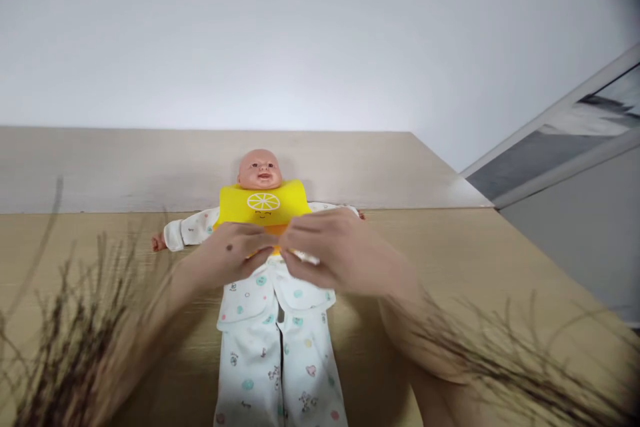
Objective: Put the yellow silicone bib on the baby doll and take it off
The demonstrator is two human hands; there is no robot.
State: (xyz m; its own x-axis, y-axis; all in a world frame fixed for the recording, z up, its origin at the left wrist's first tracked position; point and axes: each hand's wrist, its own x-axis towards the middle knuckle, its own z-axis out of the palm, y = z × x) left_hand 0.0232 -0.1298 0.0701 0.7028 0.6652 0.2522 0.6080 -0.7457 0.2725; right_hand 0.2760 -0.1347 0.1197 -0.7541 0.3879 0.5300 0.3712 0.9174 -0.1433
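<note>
Yellow felt-like bib (263, 203) with a white lemon-slice print is being worked at its lower edge by two bare hands, while a bald vinyl baby doll (259, 170) is lying on its back, its head toward the far side of a pale wooden bench (440, 247). The left hand (227, 255) and the right hand (340, 247) are being brought together over the doll's chest with the forearms held wide. The handling is being done with the fingertips rather than the palms, which seems well judged, since the soft cloth is not being pressed or bunched. The fingers (260, 240) of the left hand are being curled against the bib's lower edge, though whatever they pinch is hidden. The right hand's fingers are being held nearly closed around a narrow white strip (305, 256), perhaps a cloth edge, but it is too small to tell. An orange patch (276, 229) is showing just below the bib. A white long-sleeved sleepsuit (255, 353) with pastel prints is lying straight beneath the hands, its sleeves spread left and right.
</note>
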